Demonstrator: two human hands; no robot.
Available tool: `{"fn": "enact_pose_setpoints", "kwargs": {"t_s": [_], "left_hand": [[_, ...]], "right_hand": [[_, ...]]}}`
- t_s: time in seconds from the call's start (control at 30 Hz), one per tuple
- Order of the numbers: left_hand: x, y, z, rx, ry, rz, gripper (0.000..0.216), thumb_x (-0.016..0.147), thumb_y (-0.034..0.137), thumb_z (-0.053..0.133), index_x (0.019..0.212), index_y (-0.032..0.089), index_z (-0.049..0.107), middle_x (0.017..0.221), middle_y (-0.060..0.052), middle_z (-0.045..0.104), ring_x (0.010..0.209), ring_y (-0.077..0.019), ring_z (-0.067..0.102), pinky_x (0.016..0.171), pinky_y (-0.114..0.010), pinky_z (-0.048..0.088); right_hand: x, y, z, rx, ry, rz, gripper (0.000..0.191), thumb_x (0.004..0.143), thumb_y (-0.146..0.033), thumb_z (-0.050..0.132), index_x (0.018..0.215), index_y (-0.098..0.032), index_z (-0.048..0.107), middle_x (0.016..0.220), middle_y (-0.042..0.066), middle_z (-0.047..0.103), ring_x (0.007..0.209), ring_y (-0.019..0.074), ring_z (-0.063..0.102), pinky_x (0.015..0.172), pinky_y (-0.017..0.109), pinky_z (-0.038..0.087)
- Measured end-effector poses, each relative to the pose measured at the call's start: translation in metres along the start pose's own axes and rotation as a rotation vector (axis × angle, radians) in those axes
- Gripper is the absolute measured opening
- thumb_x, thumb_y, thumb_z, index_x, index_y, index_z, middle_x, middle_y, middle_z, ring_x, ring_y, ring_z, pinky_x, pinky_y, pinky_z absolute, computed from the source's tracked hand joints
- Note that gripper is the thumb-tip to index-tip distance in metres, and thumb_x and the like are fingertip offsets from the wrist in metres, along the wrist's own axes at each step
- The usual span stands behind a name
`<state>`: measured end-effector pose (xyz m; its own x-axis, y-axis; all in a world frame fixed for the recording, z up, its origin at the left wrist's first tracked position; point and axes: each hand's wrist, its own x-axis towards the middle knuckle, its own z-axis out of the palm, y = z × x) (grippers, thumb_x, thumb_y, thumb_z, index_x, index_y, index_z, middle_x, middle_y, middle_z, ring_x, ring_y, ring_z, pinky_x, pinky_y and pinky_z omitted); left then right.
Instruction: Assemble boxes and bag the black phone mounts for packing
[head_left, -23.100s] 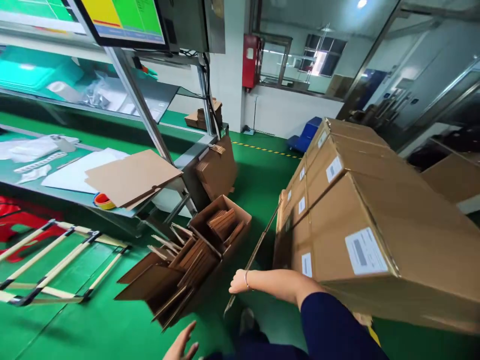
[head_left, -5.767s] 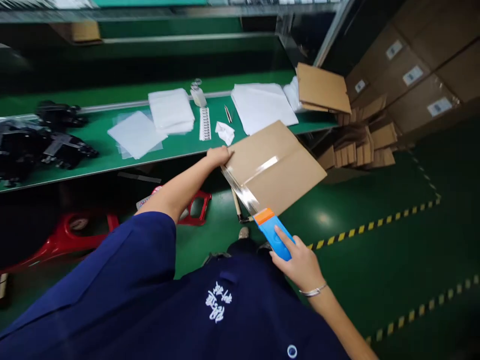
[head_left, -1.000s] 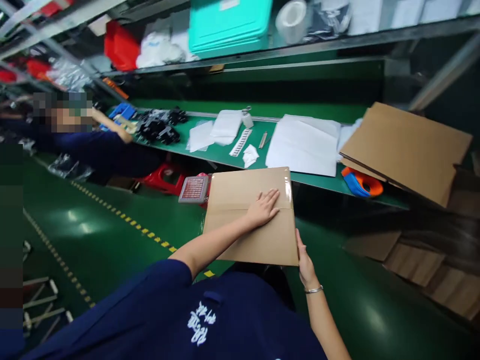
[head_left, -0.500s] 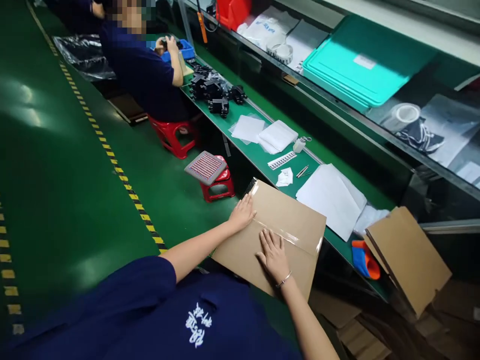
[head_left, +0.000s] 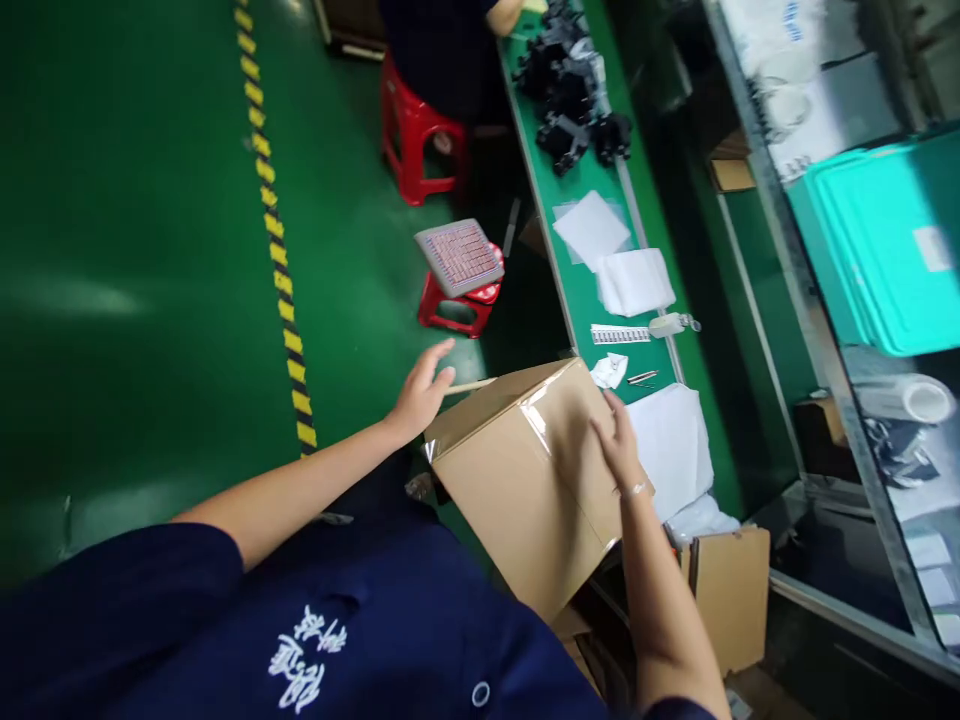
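Note:
I hold a brown cardboard box (head_left: 517, 490) in front of my body, tilted, with clear tape along its upper seam. My left hand (head_left: 420, 395) rests against the box's left upper edge with fingers spread. On the taped face near the far corner lies my right hand (head_left: 619, 445), fingers stretched flat; a thin bracelet circles that wrist.
A green workbench (head_left: 581, 290) runs along the right with white sheets, a label strip, a small bottle and black parts. Two red stools (head_left: 461, 300) stand on the green floor beside a yellow-black line (head_left: 281, 280). Another person sits at the far end. Cardboard pieces (head_left: 724, 600) lean below right.
The box has swung from lying flat to tilted, showing a side face. My left hand slid to its left edge and my right hand moved up onto the taped face.

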<state>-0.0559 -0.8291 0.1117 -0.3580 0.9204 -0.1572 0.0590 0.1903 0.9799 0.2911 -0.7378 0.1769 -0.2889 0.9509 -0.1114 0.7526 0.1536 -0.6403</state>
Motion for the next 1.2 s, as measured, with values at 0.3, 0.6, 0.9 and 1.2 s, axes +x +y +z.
{"fn": "enact_pose_setpoints", "kwargs": {"t_s": [0.3, 0.6, 0.9, 1.2], "left_hand": [[-0.167, -0.050, -0.014, -0.081, 0.011, -0.350, 0.050, 0.087, 0.040, 0.052, 0.134, 0.023, 0.053, 0.146, -0.007, 0.049, 0.137, -0.0233, 0.043, 0.115, -0.040, 0.034], [-0.143, -0.050, 0.024, -0.318, 0.067, -0.336, 0.057, 0.083, 0.053, 0.056, 0.129, 0.019, 0.060, 0.143, -0.009, 0.051, 0.139, -0.0272, 0.040, 0.118, -0.045, 0.027], [-0.116, -0.045, 0.041, -0.528, 0.219, -0.518, 0.036, 0.085, 0.037, 0.052, 0.110, 0.020, 0.071, 0.142, -0.007, 0.053, 0.137, -0.0274, 0.043, 0.115, -0.045, 0.033], [-0.085, -0.068, 0.003, -0.271, -0.044, -0.585, 0.044, 0.089, 0.033, 0.042, 0.126, 0.019, 0.062, 0.133, -0.010, 0.062, 0.129, -0.0262, 0.052, 0.108, -0.043, 0.042]], "right_hand": [[0.150, 0.017, 0.008, 0.232, -0.432, 0.250, 0.060, 0.057, -0.057, 0.076, 0.105, -0.024, 0.061, 0.119, 0.011, 0.065, 0.115, 0.0292, 0.058, 0.097, 0.045, 0.045], [0.156, -0.004, 0.017, 0.200, -0.549, 0.269, 0.049, 0.059, -0.054, 0.074, 0.095, -0.024, 0.062, 0.110, 0.005, 0.070, 0.107, 0.0244, 0.061, 0.091, 0.036, 0.046], [0.168, -0.014, 0.031, 0.194, -0.512, 0.373, 0.032, 0.061, -0.049, 0.074, 0.073, -0.021, 0.065, 0.104, 0.007, 0.072, 0.106, 0.0251, 0.061, 0.095, 0.037, 0.044], [0.182, -0.020, 0.049, 0.076, -0.183, 0.438, 0.032, 0.077, -0.045, 0.064, 0.090, -0.016, 0.068, 0.095, 0.010, 0.071, 0.092, 0.0228, 0.066, 0.085, 0.040, 0.050]]}}
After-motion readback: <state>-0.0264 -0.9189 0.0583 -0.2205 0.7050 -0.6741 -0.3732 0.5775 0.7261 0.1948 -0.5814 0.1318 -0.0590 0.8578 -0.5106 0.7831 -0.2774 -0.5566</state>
